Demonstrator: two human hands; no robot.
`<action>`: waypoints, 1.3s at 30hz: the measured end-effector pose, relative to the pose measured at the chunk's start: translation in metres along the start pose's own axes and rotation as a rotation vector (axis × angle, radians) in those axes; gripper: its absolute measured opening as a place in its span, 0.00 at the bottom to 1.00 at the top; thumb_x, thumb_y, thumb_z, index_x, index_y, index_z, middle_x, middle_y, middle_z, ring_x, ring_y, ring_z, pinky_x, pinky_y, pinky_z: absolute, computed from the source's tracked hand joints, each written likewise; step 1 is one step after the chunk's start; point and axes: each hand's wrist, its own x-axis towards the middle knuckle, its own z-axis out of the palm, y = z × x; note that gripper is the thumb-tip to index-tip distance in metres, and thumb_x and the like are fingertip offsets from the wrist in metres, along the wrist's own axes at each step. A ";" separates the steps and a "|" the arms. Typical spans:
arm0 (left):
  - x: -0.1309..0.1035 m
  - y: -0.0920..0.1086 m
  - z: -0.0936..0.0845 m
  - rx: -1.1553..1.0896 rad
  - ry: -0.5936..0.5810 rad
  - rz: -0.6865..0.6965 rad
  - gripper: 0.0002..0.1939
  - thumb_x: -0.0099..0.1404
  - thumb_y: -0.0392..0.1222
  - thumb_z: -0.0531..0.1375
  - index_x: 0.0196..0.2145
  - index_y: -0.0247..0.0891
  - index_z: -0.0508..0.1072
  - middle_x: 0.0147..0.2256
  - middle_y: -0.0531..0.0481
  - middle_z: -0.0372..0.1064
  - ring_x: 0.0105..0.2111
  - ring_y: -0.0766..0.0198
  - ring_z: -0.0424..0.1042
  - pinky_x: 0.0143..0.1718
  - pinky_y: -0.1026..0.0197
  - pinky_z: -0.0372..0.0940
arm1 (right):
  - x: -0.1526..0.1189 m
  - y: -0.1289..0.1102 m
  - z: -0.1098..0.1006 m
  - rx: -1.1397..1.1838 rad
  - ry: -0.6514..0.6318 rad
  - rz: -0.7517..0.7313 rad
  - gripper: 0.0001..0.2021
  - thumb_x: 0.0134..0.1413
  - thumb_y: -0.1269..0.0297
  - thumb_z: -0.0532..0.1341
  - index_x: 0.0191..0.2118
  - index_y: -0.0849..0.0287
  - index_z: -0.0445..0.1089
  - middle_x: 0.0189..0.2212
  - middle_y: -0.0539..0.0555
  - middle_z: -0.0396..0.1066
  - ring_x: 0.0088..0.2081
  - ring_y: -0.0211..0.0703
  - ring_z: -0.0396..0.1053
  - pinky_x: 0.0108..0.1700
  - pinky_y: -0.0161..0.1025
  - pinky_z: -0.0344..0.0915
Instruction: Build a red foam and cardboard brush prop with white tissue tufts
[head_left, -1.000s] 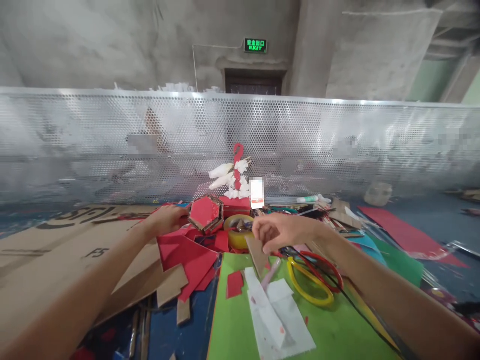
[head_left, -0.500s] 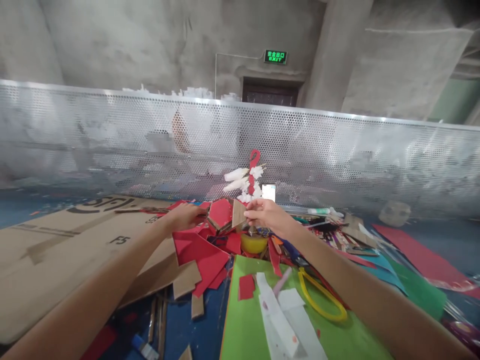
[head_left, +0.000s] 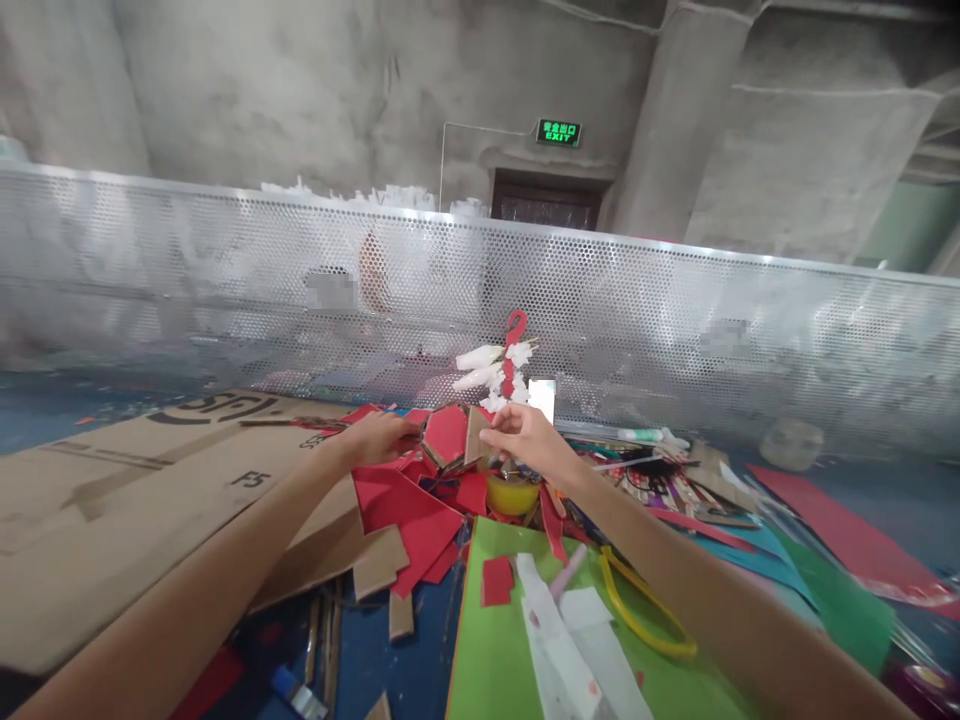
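Observation:
My left hand [head_left: 381,437] is closed on the left side of a small red-faced cardboard piece [head_left: 445,434] with several angled sides. A bare brown cardboard flap [head_left: 475,438] stands along its right side. Thumb and fingers of my right hand [head_left: 519,433] pinch at the flap's right edge. Just behind rises a red looped stem with white flowers [head_left: 498,372]. Below the right hand sits a yellow bowl-like container [head_left: 513,495], partly covered. Red-faced cardboard scraps [head_left: 405,515] lie under the held piece.
A large cardboard sheet [head_left: 135,520] covers the left side. On the green board [head_left: 487,660] lie white paper strips [head_left: 562,640] and a yellow loop [head_left: 649,615]. Coloured sheets [head_left: 847,530] and a pile of sticks [head_left: 660,475] lie right. A perforated metal barrier [head_left: 637,310] stands behind.
The view has tilted slightly, so the scene sits a little lower and further right. Both hands keep their places at the cardboard piece, with only a slight shift of the right fingers.

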 end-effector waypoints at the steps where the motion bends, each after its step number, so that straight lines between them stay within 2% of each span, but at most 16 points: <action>1: 0.000 0.000 0.000 0.006 -0.002 -0.008 0.10 0.66 0.40 0.56 0.40 0.42 0.77 0.36 0.45 0.78 0.39 0.54 0.77 0.33 0.62 0.62 | 0.000 -0.001 0.001 0.002 -0.005 0.008 0.12 0.51 0.61 0.68 0.32 0.59 0.64 0.22 0.46 0.71 0.20 0.33 0.68 0.24 0.30 0.63; 6: 0.000 0.000 0.002 0.017 -0.003 -0.034 0.10 0.65 0.39 0.55 0.38 0.43 0.77 0.36 0.45 0.78 0.40 0.54 0.77 0.33 0.61 0.62 | -0.003 -0.007 0.002 -0.008 -0.021 0.012 0.13 0.50 0.60 0.69 0.32 0.58 0.64 0.22 0.47 0.71 0.21 0.34 0.69 0.26 0.31 0.64; 19: 0.002 -0.004 0.011 0.031 -0.011 -0.043 0.10 0.65 0.39 0.55 0.37 0.43 0.76 0.37 0.43 0.78 0.40 0.51 0.77 0.34 0.59 0.64 | -0.002 -0.004 0.003 -0.036 -0.071 -0.062 0.15 0.50 0.58 0.68 0.30 0.56 0.61 0.24 0.46 0.70 0.21 0.35 0.68 0.25 0.33 0.60; 27: 0.001 0.000 0.007 0.017 -0.006 -0.045 0.10 0.64 0.38 0.55 0.37 0.42 0.77 0.36 0.44 0.78 0.39 0.53 0.77 0.35 0.60 0.64 | -0.006 -0.008 0.003 -0.017 -0.096 -0.041 0.16 0.48 0.57 0.69 0.30 0.55 0.59 0.22 0.44 0.69 0.22 0.36 0.68 0.25 0.32 0.60; 33: 0.001 -0.004 0.011 0.026 -0.004 -0.039 0.10 0.65 0.39 0.55 0.37 0.43 0.77 0.35 0.44 0.78 0.39 0.52 0.77 0.35 0.60 0.64 | -0.004 -0.004 0.003 -0.033 -0.133 -0.051 0.17 0.49 0.57 0.69 0.31 0.55 0.59 0.23 0.44 0.68 0.21 0.36 0.68 0.25 0.33 0.60; 36: 0.001 -0.006 0.012 0.010 0.010 -0.026 0.10 0.66 0.41 0.55 0.38 0.43 0.77 0.36 0.44 0.78 0.39 0.52 0.77 0.34 0.59 0.63 | -0.004 0.000 0.003 -0.085 -0.075 -0.090 0.17 0.48 0.56 0.69 0.34 0.54 0.60 0.24 0.44 0.68 0.23 0.37 0.67 0.27 0.34 0.61; 39: 0.001 -0.007 0.013 -0.002 0.017 -0.026 0.11 0.67 0.43 0.55 0.39 0.44 0.77 0.34 0.44 0.78 0.38 0.52 0.77 0.33 0.60 0.63 | -0.007 0.003 0.001 -0.202 0.107 -0.243 0.19 0.49 0.55 0.70 0.41 0.55 0.64 0.32 0.49 0.71 0.31 0.40 0.69 0.34 0.38 0.67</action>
